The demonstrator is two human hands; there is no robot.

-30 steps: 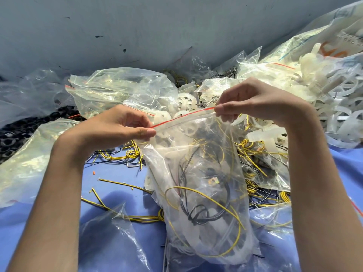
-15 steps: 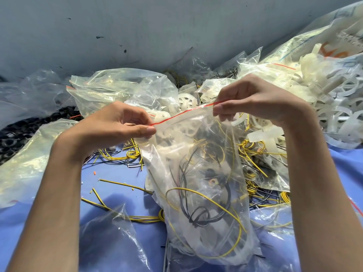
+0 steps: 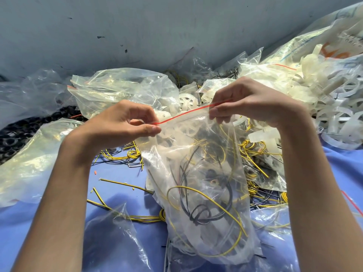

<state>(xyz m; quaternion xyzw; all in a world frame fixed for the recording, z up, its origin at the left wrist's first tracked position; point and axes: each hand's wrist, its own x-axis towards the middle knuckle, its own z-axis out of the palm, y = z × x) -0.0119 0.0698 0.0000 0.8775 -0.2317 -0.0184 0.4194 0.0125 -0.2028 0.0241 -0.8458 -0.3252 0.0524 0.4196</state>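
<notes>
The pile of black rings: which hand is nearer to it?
Left. The left hand pinches the red zip strip somewhat right of the black rings; the right hand pinches the strip's other end, farther right.

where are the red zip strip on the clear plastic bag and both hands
red zip strip [image 3: 188, 113], head view, its middle
left hand [image 3: 121, 124], head view, its back
right hand [image 3: 255, 103], head view, its back

Left hand [image 3: 125, 124]: bare, the knuckles and wrist uncovered.
Right hand [image 3: 253, 107]: bare likewise, with the wrist uncovered.
Fingers [image 3: 145, 131]: slim, with short, plain nails.
Forearms: both slender and bare along the whole length in view, down to the lower edge of the head camera's frame.
</notes>
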